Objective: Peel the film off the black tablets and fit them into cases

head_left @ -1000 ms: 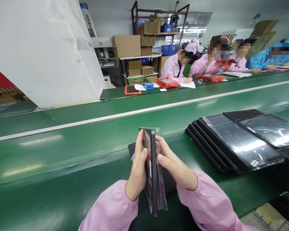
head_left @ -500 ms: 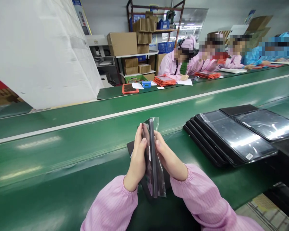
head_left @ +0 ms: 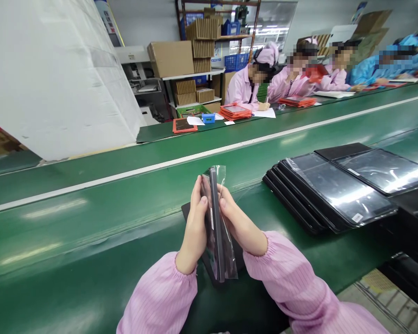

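A dark tablet (head_left: 215, 222) stands on edge between my two hands, its narrow side turned toward me. Clear plastic film (head_left: 229, 250) hangs loose along its right face and sticks up past the top. My left hand (head_left: 195, 227) presses flat on the left face, thumb nearest me. On the opposite face rests my right hand (head_left: 242, 222), its fingertips partly hidden behind the tablet and film. Beneath them a flat black piece (head_left: 186, 209) lies on the green surface, mostly covered by my hands and the tablet.
To the right lies a stack of black tablets or cases (head_left: 334, 195) with film-covered faces. A white stripe (head_left: 153, 167) crosses the green work surface (head_left: 55, 241). Across it, several co-workers (head_left: 244, 88) sit by orange-edged stacks (head_left: 235, 111). A white wrapped block (head_left: 66, 83) stands at left.
The view has shifted slightly, so the scene sits a little further left and higher. Both hands keep the same hold on the upright tablet.
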`<state>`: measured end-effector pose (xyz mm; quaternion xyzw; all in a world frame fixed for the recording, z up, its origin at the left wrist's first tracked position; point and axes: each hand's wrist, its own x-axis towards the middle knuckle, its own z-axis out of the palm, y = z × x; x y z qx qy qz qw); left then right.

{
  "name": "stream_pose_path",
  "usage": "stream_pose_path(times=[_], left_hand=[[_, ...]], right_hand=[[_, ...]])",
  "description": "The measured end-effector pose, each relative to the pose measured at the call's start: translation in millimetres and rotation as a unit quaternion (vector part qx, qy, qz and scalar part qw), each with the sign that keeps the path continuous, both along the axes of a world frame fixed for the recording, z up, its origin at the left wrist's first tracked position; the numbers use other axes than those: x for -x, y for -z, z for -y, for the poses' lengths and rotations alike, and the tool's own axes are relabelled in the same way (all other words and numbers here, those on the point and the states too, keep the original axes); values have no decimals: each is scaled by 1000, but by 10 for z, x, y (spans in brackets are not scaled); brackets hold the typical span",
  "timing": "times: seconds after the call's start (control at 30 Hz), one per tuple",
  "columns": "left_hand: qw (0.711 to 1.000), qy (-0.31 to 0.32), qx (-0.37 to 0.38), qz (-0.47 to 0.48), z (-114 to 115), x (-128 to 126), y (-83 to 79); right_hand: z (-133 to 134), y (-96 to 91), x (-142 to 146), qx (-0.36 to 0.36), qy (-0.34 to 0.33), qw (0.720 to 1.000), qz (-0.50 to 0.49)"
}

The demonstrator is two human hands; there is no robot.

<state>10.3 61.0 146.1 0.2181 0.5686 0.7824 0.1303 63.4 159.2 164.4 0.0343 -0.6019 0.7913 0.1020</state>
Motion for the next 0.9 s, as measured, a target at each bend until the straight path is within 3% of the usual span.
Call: stream_pose_path(times=[0.4, 0.9], left_hand=[[999, -25, 40, 13, 23, -11, 42], [999, -26, 18, -24, 19, -52, 28]], right_hand=[[1, -9, -8, -28, 3, 1000, 6], [-6, -15, -27, -24, -9, 1000, 14]])
